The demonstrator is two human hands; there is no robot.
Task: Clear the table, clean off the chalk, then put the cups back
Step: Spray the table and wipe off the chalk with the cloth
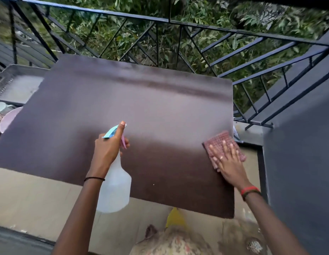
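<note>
A dark brown table (pixel 160 107) fills the middle of the view, with a pale hazy sheen across its far half. My left hand (pixel 108 146) grips the neck of a translucent white spray bottle (pixel 115 188) with a blue and pink trigger head, the index finger lying along the top of the head. At the table's right edge my right hand (pixel 227 161) presses flat, fingers straight, on a pink textured cloth (pixel 222 142). No cups stand on the table.
A black metal railing (pixel 178 23) runs behind and to the right of the table, with greenery beyond. A grey tray (pixel 14 83) and a pink bowl (pixel 7 118) sit at the left. A grey wall (pixel 298 162) stands at the right. Beige floor lies below.
</note>
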